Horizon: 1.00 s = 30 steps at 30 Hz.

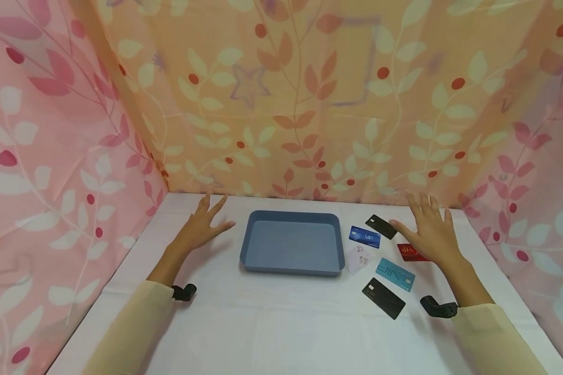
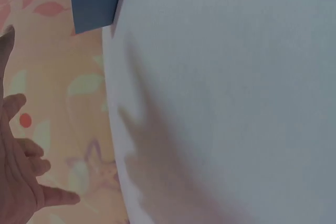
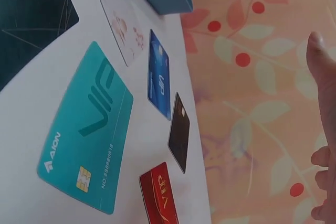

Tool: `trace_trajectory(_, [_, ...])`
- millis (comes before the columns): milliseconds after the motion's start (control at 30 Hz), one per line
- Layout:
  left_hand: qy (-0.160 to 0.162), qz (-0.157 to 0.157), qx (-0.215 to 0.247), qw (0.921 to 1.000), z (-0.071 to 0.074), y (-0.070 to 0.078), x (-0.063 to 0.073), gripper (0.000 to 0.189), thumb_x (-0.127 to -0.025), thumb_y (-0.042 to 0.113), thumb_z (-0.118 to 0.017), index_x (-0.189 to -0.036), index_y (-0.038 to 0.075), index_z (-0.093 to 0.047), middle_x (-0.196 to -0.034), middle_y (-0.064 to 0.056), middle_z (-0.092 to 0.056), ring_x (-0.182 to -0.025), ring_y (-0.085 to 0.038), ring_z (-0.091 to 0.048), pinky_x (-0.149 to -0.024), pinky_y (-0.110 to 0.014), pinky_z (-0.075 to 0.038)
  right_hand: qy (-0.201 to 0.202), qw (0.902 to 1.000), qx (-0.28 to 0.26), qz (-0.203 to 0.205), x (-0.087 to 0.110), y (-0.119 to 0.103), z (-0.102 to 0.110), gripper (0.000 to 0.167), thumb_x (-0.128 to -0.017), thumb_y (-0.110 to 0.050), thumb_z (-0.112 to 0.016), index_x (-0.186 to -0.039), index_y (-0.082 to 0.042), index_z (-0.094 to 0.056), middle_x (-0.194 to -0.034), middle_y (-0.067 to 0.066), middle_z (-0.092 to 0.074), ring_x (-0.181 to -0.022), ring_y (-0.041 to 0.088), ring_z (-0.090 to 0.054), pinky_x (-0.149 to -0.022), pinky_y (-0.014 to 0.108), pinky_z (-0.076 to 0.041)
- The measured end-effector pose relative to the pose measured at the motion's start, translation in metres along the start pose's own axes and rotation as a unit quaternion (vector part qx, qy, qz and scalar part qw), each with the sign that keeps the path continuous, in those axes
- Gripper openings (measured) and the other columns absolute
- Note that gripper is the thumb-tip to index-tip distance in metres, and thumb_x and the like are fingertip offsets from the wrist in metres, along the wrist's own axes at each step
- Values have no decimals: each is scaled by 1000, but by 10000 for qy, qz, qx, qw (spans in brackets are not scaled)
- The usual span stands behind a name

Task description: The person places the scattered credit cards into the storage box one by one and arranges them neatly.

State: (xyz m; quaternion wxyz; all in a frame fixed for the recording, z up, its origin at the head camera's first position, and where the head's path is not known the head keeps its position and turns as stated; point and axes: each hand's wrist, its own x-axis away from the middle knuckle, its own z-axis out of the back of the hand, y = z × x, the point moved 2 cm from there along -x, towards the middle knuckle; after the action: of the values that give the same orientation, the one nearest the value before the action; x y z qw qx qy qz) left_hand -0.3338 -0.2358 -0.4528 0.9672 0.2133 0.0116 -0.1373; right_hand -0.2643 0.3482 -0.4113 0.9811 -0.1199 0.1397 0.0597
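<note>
Beige sleeves (image 1: 494, 333) enter at the lower left and lower right of the frame, each with a black wrist-worn device (image 1: 184, 292) by its cuff. On the white tablecloth (image 1: 272, 323), right of centre, lies a black VIP card (image 1: 383, 298), tilted; just above it in the frame is a teal AION VIP card (image 1: 395, 274). Beyond are a white floral card (image 1: 358, 259) and a red VIP card (image 1: 409, 253), partly hidden by the right hand (image 1: 433, 237), which is raised with spread fingers, grasping nothing. A blue VIP card (image 1: 365, 237) and a small dark card (image 1: 381, 227) lie farther back. The blue-grey tray (image 1: 291, 245) sits mid-frame, flat, beside the cards. Left of it, the left hand (image 1: 200, 226) is likewise spread and released. Leaf-patterned fabric (image 1: 300, 104) fills the upper frame.
</note>
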Motion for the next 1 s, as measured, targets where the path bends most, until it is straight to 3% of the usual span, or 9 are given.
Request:
trace_trajectory(167, [-198,-138,329,9992,-7,7,5,92,-89,73,-58,-163,38,-17,-170,-17,0,-152,-48,-12,-109,-77,-24,-77,9996,-246,-139,11,-1,5,98,-95,-66,-51,-164,-15,-4,-165,28,-13,-153,45,2,-112,76,4])
trace_trajectory(400, [-390,-347,560,9971,-15,17,9,90,-88,71,-62,-162,35,-25,-168,-19,-11,-149,-50,-22,-109,-76,-25,-160,9985,-463,-256,24,5,4,95,-97,-62,-53,-163,-8,-10,-162,31,-18,-151,49,-8,-111,79,-7])
trace_trajectory(533, [-383,-538,859,9941,-21,21,8,89,-89,61,-68,-162,32,-26,-167,-22,-16,-147,-51,-26,-110,-76,-25,-256,9977,-516,-356,30,9,3,92,-98,-59,-54,-162,-5,-16,-160,34,-22,-148,53,-15,-109,79,-14])
trace_trajectory(767, [-448,-815,1335,9867,-29,24,7,83,-91,43,-76,-161,28,-32,-163,-15,-31,-148,-40,-31,-117,-64,-27,-481,9958,-543,-556,38,23,1,81,-98,-54,-58,-151,3,-38,-150,40,-33,-134,61,-34,-99,80,-29])
trace_trajectory(1000, [-407,-933,1468,9839,-37,24,4,77,-89,47,-77,-154,18,-47,-154,-14,-46,-144,-39,-40,-114,-60,-34,-823,9904,-683,-875,43,43,-6,73,-96,-47,-65,-145,4,-47,-144,40,-42,-128,62,-40,-95,80,-35])
